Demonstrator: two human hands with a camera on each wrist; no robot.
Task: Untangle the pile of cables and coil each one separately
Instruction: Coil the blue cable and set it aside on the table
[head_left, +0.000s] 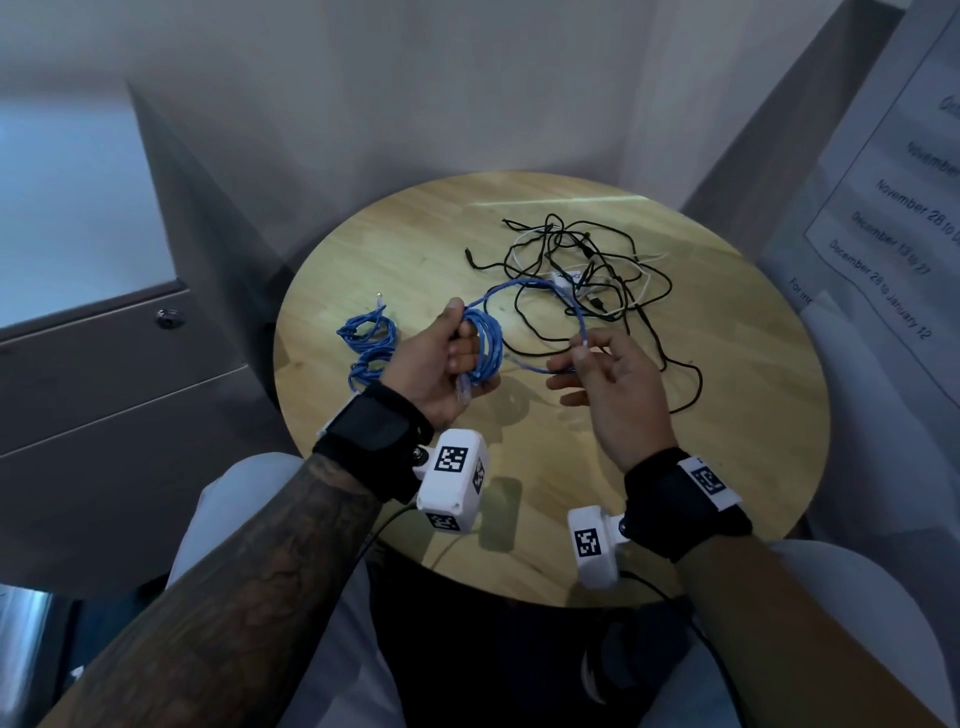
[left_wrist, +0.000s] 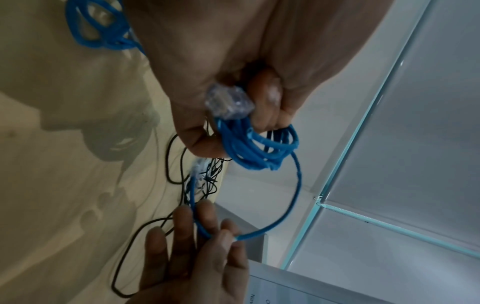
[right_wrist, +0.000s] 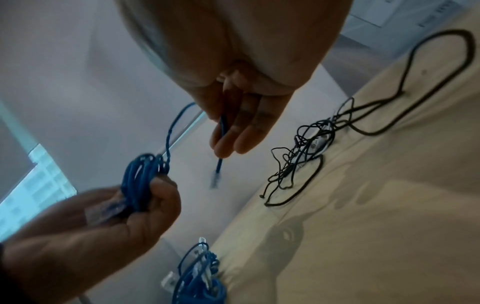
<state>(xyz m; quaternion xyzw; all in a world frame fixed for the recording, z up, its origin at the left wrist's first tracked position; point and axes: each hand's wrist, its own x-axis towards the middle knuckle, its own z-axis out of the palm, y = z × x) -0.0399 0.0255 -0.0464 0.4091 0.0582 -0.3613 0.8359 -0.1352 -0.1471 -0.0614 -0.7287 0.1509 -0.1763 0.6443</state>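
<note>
My left hand grips a small coil of blue network cable, and a clear plug sticks out by the palm. From the coil a loose blue loop arcs over to my right hand, which pinches the cable's tail between thumb and forefinger while the other fingers spread. In the right wrist view the tail's plug hangs below the fingers. A tangle of black and white cables lies on the round wooden table, behind my hands. A second blue cable lies bundled at the left.
One black cable trails from the tangle toward the table's right front. A grey cabinet stands to the left, and a wall with a printed notice is at the right. Bare wood shows in front of my hands.
</note>
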